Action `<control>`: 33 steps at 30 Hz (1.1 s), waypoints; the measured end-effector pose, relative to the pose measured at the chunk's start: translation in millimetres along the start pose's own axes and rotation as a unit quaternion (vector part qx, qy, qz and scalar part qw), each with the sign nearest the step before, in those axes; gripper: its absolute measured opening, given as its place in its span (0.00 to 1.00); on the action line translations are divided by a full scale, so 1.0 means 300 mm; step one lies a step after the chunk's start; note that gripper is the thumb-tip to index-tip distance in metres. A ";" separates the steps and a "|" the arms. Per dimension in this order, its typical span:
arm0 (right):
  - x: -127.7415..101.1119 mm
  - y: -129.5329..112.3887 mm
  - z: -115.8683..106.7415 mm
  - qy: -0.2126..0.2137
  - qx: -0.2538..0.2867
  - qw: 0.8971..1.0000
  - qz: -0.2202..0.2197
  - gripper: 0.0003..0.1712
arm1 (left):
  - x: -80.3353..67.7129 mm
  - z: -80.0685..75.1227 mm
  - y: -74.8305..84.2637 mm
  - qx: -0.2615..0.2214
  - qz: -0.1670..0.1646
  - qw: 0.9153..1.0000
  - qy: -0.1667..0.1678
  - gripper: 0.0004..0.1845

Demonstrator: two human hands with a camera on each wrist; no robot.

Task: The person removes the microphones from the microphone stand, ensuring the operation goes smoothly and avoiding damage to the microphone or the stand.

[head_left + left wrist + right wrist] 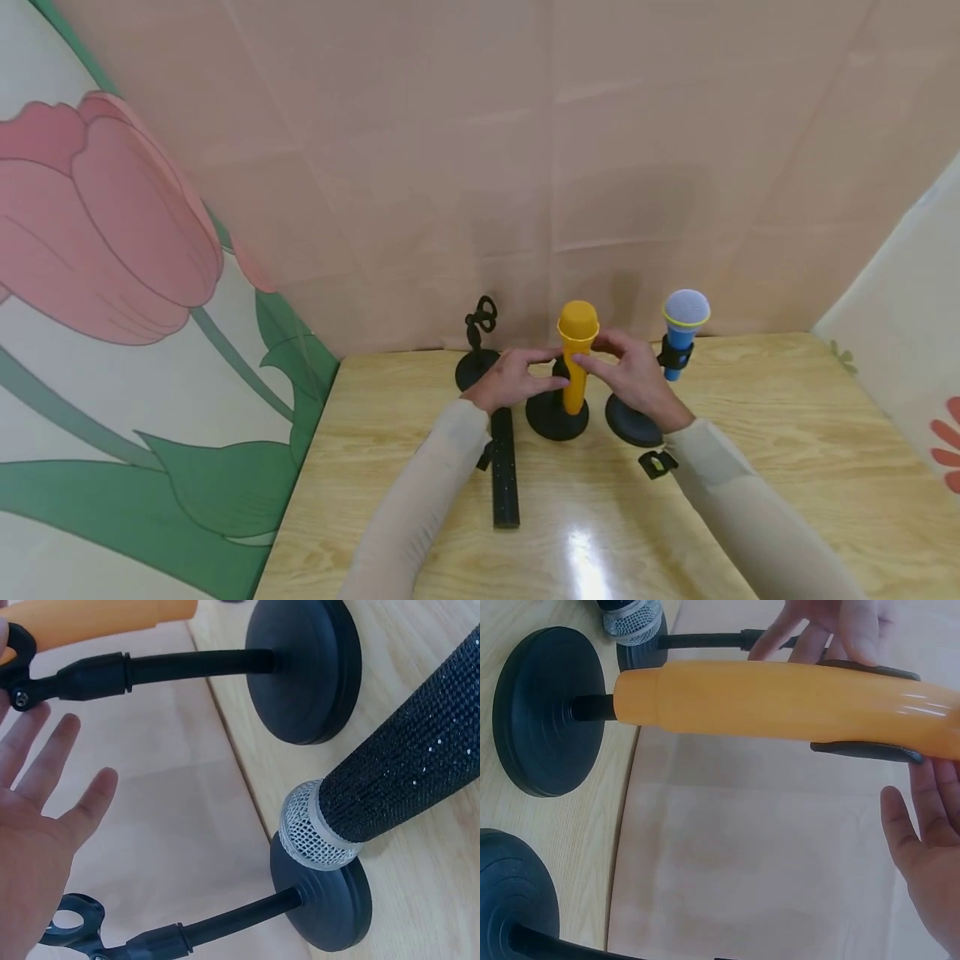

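Note:
A yellow-orange toy microphone (576,379) stands nearly upright, its body between the dark prongs of a black microphone stand's clip (866,751). The stand's round base (557,417) rests on the table. My right hand (637,379) holds the microphone below its head, thumb in front and fingers behind. From the other side, my left hand (517,379) pinches at the clip, thumb against one prong; its other fingers (90,802) are spread. A blue microphone (681,337) with a pale head sits in another stand to the right, near my right wrist.
On the left, an unfilled black stand (477,367) has a ring-shaped clip. A black sparkly microphone (409,742) with a silver mesh head lies on the wooden table (390,467) below my left hand. A pinkish sheet (427,167) covers the wall behind the table.

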State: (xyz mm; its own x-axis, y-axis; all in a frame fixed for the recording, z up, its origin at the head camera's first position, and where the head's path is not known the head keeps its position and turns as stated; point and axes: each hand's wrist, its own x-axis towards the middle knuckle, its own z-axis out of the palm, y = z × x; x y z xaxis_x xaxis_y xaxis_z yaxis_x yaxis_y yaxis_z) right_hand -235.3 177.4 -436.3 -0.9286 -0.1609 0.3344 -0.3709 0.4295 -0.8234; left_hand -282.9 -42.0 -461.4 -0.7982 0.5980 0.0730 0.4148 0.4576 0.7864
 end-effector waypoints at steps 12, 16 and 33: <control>-0.002 0.000 0.000 0.005 0.001 1.000 -0.004 0.22 | 0.000 0.011 -0.012 0.004 -0.012 1.000 0.008 0.32; -0.001 0.004 0.003 0.006 0.005 1.000 -0.007 0.21 | -0.003 0.012 -0.011 0.002 -0.020 1.000 0.008 0.32; 0.002 0.003 -0.001 0.005 0.009 1.000 -0.015 0.21 | -0.006 0.020 -0.015 -0.019 -0.010 1.000 0.016 0.32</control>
State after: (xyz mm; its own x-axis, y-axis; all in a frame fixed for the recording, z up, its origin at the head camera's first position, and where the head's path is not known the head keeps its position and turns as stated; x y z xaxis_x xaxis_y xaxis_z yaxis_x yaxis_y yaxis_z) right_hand -236.1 177.8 -436.6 -0.9168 -0.1638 0.3642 -0.3990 0.4093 -0.8205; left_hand -280.8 -41.3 -468.8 -0.8199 0.5675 0.0761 0.3822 0.4435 0.8107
